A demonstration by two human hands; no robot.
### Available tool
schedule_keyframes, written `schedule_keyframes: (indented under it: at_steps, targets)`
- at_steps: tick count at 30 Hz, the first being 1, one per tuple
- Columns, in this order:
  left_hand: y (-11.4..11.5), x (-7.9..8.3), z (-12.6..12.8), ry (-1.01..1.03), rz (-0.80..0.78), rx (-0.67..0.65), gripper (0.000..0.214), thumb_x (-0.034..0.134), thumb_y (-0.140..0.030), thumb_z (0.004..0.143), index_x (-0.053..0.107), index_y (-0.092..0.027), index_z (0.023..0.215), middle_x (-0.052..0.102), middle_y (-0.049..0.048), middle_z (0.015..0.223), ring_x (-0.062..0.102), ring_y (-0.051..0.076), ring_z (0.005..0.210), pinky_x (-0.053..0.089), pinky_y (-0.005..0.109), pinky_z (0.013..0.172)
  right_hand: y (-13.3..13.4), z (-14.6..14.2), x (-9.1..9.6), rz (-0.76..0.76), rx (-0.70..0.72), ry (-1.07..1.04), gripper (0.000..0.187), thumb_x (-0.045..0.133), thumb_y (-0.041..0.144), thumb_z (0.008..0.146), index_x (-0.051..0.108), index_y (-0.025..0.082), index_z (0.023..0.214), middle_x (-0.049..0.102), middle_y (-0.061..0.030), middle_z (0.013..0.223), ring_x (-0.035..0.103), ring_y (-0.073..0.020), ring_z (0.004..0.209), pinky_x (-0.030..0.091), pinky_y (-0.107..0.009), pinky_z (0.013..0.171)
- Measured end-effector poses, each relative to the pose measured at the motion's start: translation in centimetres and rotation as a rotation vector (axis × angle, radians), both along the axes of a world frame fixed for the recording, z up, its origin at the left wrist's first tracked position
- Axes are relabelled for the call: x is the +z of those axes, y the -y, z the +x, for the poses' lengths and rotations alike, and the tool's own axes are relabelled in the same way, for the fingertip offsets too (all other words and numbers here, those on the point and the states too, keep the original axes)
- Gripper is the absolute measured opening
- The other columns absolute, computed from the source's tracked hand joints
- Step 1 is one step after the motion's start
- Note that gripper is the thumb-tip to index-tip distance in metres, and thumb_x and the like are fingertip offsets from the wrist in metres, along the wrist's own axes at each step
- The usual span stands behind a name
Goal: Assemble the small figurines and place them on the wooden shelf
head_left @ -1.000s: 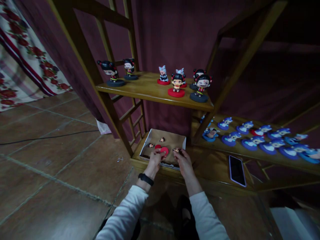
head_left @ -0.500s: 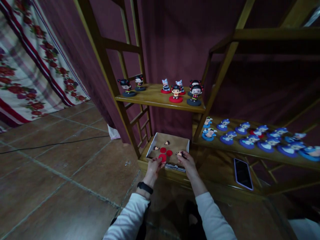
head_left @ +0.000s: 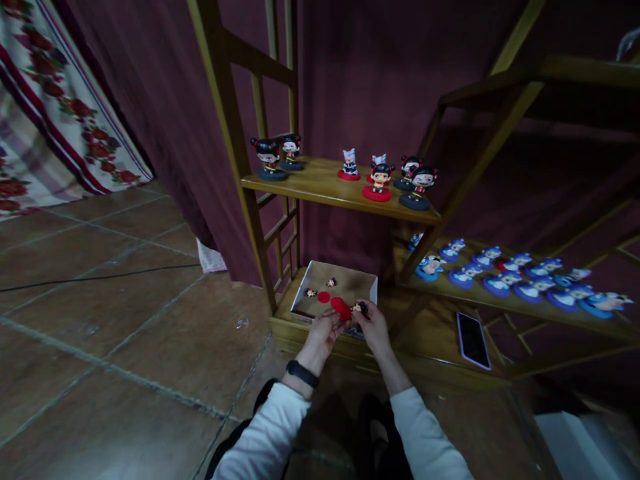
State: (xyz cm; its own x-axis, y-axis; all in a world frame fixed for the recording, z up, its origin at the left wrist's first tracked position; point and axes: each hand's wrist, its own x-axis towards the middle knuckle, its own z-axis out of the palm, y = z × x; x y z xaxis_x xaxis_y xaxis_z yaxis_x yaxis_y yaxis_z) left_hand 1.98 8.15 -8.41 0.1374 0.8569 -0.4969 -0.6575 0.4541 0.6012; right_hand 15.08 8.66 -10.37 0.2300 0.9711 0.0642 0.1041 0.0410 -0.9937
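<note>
My left hand (head_left: 327, 328) pinches a round red base (head_left: 343, 310) above the near side of a shallow cardboard box (head_left: 369, 288). Close on its right, my right hand (head_left: 373, 323) holds a small black-haired figurine (head_left: 359, 307) by its head end, its lower end turned toward the red base. Whether the two pieces touch I cannot tell. In the box lie two more small figurines, one at the left (head_left: 311, 293) and one farther back (head_left: 331, 282). A loose red disc (head_left: 324, 297) lies near them, and another red disc (head_left: 336, 302) shows partly behind the held base.
Above the box, a wooden shelf (head_left: 320, 179) bears several figurines on red and dark bases. To the right, a lower shelf (head_left: 455, 288) holds rows of blue-and-white figurines. A phone (head_left: 473, 340) lies on the bottom board. A black cable (head_left: 100, 277) crosses the tiled floor.
My left hand has moved right with the red base, up to the figurine in my right hand. The right hand stays about where it was. The camera view has shifted slightly.
</note>
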Motion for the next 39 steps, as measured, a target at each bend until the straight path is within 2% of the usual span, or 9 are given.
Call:
schedule_keyframes:
  at_steps: [6,16,28,39]
  targets:
    - [-0.3,-0.4,-1.2,0.016,0.039,0.01,0.017,0.065,-0.007,0.065,0.058,-0.01,0.08,0.067,0.0097,0.075,0.065,0.017,0.068,0.053,0.035,0.074,0.0,-0.8,0.4,0.002,0.048,0.137,0.035,0.058,0.034,0.069,0.059,0.021,0.102,0.067,-0.0032,0.088,0.062,-0.0174,0.074,0.049,-0.03,0.069]
    - [-0.5,-0.3,-0.4,0.021,0.096,0.012,0.015,0.074,-0.012,0.059,0.063,-0.009,0.07,0.067,0.0098,0.075,0.063,0.018,0.071,0.052,0.037,0.075,0.2,-1.0,0.9,0.093,0.062,0.398,0.032,0.052,0.031,0.077,0.057,0.023,0.108,0.066,-0.005,0.099,0.063,-0.0177,0.081,0.049,-0.031,0.074]
    - [-0.8,0.6,-0.6,-0.057,0.047,-0.046,0.015,0.075,-0.017,0.06,0.064,-0.008,0.062,0.064,0.0071,0.062,0.061,0.013,0.057,0.054,0.031,0.065,-0.4,0.0,0.0,0.036,0.121,0.301,0.036,0.054,0.035,0.075,0.057,0.021,0.108,0.066,-0.0066,0.1,0.064,-0.0191,0.082,0.05,-0.032,0.075]
    - [-0.9,0.0,-0.7,-0.09,0.062,-0.047,0.019,0.075,-0.022,0.06,0.062,-0.01,0.064,0.063,0.0062,0.063,0.06,0.013,0.057,0.054,0.031,0.063,-0.5,0.3,0.5,-0.02,0.178,0.2,0.037,0.058,0.035,0.071,0.058,0.02,0.104,0.068,-0.0047,0.09,0.065,-0.0192,0.079,0.051,-0.033,0.074]
